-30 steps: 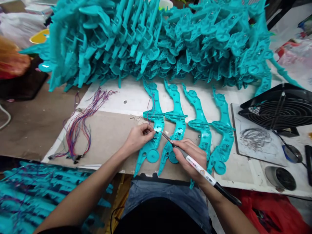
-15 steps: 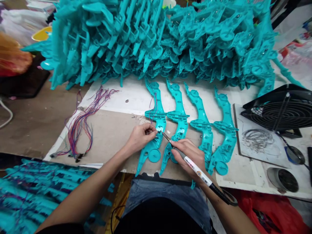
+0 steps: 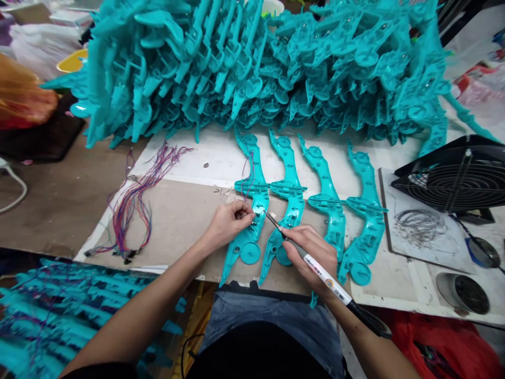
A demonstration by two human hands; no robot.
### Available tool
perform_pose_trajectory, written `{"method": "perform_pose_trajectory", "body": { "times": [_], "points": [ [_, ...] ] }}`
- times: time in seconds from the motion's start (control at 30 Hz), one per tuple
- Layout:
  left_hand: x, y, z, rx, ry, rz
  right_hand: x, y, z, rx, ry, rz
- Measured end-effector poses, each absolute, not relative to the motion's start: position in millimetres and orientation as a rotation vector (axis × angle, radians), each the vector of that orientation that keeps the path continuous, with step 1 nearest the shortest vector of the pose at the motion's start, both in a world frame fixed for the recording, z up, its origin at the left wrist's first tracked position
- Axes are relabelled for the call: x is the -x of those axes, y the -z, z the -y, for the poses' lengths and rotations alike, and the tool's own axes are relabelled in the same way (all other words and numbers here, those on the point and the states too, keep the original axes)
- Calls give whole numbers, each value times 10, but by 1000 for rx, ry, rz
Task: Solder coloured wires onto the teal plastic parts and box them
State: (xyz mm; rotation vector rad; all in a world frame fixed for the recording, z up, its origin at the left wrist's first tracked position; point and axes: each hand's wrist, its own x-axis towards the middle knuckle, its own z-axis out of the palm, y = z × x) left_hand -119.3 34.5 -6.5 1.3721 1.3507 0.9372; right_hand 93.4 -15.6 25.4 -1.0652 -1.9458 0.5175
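My left hand is pinched over the leftmost of several turquoise plastic shells lying in a row. A pair of thin red and purple wires loops down this shell to my closed fingertips; the ends are hidden there. In my right hand is a soldering iron with a white and grey handle, held like a pen. Its tip points left at the same shell, just right of my left fingertips, and appears slightly apart from them. The second shell lies partly under the iron and right hand.
A tall pile of turquoise shells spans the table's back. Left lies a bundle of wires. On the right stand a black fan, a board with coiled solder wire and a round tin. More wired shells sit lower left.
My right hand has drawn the soldering iron a little to the right, its tip backing away from the left fingertips. My left hand has stayed in place on the shell.
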Motion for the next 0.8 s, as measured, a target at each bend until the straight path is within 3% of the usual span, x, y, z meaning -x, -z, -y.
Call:
{"method": "perform_pose_trajectory", "body": {
  "times": [0.8],
  "points": [
    [1208, 67, -265, -1610, -961, -1510, -1067, -390, 166, 1204, -479, 1839]
  ]
}}
